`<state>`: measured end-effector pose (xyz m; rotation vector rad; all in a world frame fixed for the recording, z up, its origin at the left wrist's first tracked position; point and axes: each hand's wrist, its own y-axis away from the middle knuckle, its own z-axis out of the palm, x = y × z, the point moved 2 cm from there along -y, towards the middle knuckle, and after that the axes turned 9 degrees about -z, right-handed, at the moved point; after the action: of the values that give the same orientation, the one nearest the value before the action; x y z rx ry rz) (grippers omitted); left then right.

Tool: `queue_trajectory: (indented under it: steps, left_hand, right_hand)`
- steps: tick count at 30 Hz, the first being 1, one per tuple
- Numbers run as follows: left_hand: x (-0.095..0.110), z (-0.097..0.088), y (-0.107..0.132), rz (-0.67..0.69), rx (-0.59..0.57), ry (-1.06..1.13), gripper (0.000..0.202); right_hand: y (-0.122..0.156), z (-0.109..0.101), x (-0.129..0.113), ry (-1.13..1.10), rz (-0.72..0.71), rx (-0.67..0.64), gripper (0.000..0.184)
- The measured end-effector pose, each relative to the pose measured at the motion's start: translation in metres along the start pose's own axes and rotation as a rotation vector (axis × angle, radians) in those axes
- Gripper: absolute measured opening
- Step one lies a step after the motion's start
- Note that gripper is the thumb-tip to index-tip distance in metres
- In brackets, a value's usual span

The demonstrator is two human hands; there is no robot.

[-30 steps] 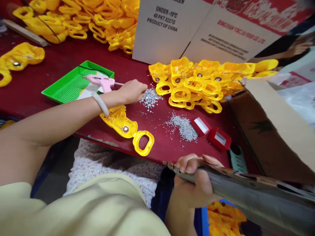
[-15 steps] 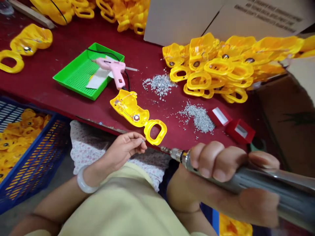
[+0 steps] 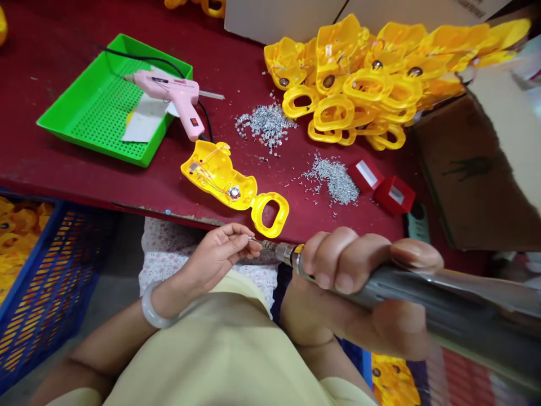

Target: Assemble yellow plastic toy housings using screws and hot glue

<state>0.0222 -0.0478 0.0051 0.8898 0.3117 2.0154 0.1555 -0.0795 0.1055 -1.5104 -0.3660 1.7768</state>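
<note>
My right hand (image 3: 359,282) grips a grey electric screwdriver (image 3: 422,299) whose bit points left, level with the table's front edge. My left hand (image 3: 220,254) is pinched on a tiny screw right at the bit's tip. Just beyond both hands, a yellow plastic shell (image 3: 232,186) with a ring handle lies open side up on the red table (image 3: 63,163). Two heaps of small silver screws (image 3: 264,121) (image 3: 333,177) lie behind it.
A pink glue gun (image 3: 173,93) rests on the edge of a green tray (image 3: 101,107). A pile of yellow shells (image 3: 363,79) sits at the back right, beside two red boxes (image 3: 382,186) and a cardboard box (image 3: 477,158). A blue crate (image 3: 38,282) of yellow parts stands below left.
My left hand left the screw heap, came back to the table's front edge and met the screwdriver bit. The right hand raised the screwdriver and brought its tip to the left fingers.
</note>
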Motion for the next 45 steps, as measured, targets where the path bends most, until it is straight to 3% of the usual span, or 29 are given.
queue_trajectory:
  steps: [4,7,9,11,12,14,15,17,19,22,30,45]
  left_hand:
    - [-0.005,0.002,-0.003,0.095,0.011,-0.039,0.029]
    - [0.0,0.002,0.006,0.214,0.076,-0.307,0.023]
    - [0.018,0.002,0.018,0.474,0.243,-0.665,0.023]
    - [0.047,0.004,0.03,0.847,0.422,-1.131,0.031]
    - [0.063,0.007,0.032,0.996,0.438,-1.388,0.037]
    - [0.093,0.007,0.024,1.067,0.257,-1.814,0.051]
    - [0.107,0.005,0.016,1.016,0.166,-1.939,0.058]
    - [0.13,-0.001,-0.003,0.921,0.089,-2.065,0.069]
    - [0.142,-0.007,-0.021,0.825,0.043,-2.13,0.073]
    - [0.139,-0.008,-0.032,0.77,0.05,-2.145,0.067]
    - [0.106,0.006,-0.013,0.837,0.297,-1.999,0.072]
    - [0.102,0.003,-0.014,0.892,0.357,-1.977,0.061]
  right_hand:
    - [0.0,0.0,0.003,0.026,-0.016,0.006,0.02]
    - [-0.003,0.0,0.002,0.024,-0.012,0.04,0.019]
    - [-0.008,0.0,0.0,0.036,-0.017,0.059,0.019]
    - [-0.013,0.0,-0.001,0.063,-0.018,0.085,0.017]
    - [-0.015,0.0,-0.001,0.075,-0.018,0.1,0.016]
    - [-0.02,-0.001,0.001,0.086,-0.019,0.131,0.014]
    - [-0.021,-0.001,0.004,0.085,-0.026,0.135,0.013]
    - [-0.022,0.0,0.01,0.082,-0.056,0.135,0.015]
    - [-0.022,0.001,0.017,0.086,-0.076,0.132,0.017]
    - [-0.022,0.004,0.03,0.098,-0.071,0.132,0.019]
    - [-0.029,0.011,0.066,0.009,-0.108,0.078,0.019]
    - [-0.027,0.022,0.082,0.058,-0.097,0.011,0.016]
